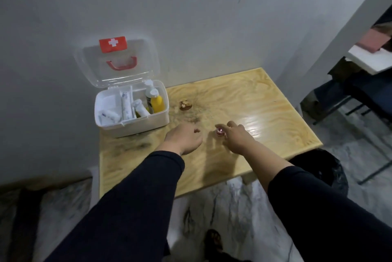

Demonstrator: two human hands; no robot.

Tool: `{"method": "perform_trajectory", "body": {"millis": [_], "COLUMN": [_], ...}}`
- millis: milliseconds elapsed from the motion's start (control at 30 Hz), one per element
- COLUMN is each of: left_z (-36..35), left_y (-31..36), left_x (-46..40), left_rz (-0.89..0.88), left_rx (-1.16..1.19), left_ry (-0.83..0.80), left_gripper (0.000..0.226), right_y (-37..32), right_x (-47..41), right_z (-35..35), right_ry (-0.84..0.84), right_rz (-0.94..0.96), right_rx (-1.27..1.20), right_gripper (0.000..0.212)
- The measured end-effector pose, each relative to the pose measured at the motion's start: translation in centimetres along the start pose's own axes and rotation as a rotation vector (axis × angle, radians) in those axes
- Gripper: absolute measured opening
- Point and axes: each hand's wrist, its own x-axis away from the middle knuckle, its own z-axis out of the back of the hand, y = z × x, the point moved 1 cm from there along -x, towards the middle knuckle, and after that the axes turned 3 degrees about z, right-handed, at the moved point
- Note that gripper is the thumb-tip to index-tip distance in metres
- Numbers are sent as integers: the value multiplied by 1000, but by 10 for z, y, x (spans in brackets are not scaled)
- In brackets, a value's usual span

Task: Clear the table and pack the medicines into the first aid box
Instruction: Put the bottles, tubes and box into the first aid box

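Task looks mostly done. First aid box (pixel 131 113) sits on the counter (pixel 265 117) ahead and to the left of the left hand (pixel 184 139), lid (pixel 116 62) up against the wall, base already well stocked: yellow bottle (pixel 157 103) and a white-capped bottle (pixel 149 91) upright in the compartment nearest the hands, white tubes or rolls (pixel 125 105) lying in the middle and far-left sections. Two loose things remain on the counter. One is a small pink-red jar (pixel 220 131), directly at the fingertips of the right hand (pixel 237 138); thumb and fingers are reaching around it, touching or just about to, but blur keeps me from telling whether the grip is closed on it. It sits on the counter, not lifted. The other is a small brown crumpled scrap (pixel 185 105), further ahead of both hands, just beside the box's near corner; could be a wrapper or rubbish, cannot tell. Left hand hovers low over the counter between box and jar, fingers loosely curled, holding nothing. Judging by this: jar goes into the box next, scrap needs clearing, dark smudges on the counter near the scrap may want a wipe, then lid down.
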Motion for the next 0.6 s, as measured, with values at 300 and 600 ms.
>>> {"method": "perform_trajectory", "body": {"millis": [300,600], "left_z": [-18,20], "left_y": [-6,-31], "left_x": [13,37], "left_rz": [88,169], "left_rx": [29,145], "left_ry": [13,206], "left_gripper": [43,34], "right_y": [8,-47], "right_x": [-5,-18], "right_z": [-15,51], "right_ry": [241,295], "right_rz": [160,275], "right_rx": [19,-97], "right_gripper": [15,16]}}
